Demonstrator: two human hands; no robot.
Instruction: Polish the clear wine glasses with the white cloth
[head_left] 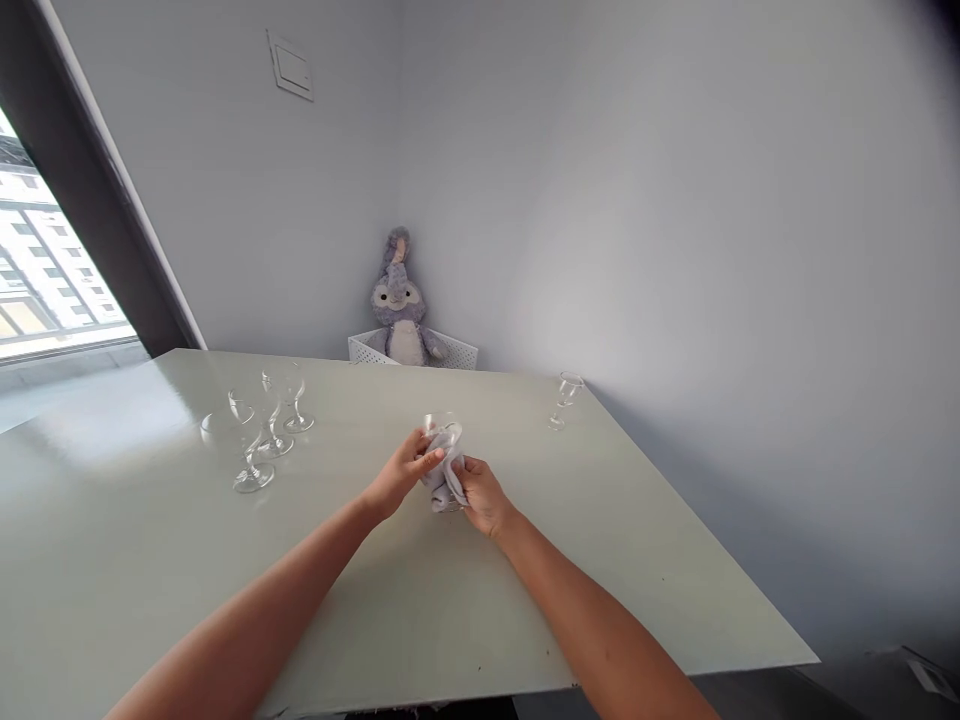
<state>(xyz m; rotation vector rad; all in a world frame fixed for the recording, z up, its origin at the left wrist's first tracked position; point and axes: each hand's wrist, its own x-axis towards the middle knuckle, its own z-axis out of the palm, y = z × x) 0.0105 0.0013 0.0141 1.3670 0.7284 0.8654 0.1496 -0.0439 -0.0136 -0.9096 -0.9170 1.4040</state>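
Note:
In the middle of the table a clear stemmed glass (441, 418) stands between my hands, its rim showing above a light grey cloth (445, 478). My left hand (409, 465) is closed around the glass's bowl, thumb over the cloth. My right hand (484, 492) pinches the cloth against the lower part of the glass. Most of the stem is hidden by cloth and fingers. Part of the base shows under the cloth, close to the tabletop; whether it touches I cannot tell.
Several clear stemmed glasses, one nearest me (253, 475), stand on the left of the pale table (360, 630). A smaller stemmed glass (566, 392) is near the right edge. Behind the table, a plush toy (406, 340) sits in a white basket (461, 356) by the wall corner.

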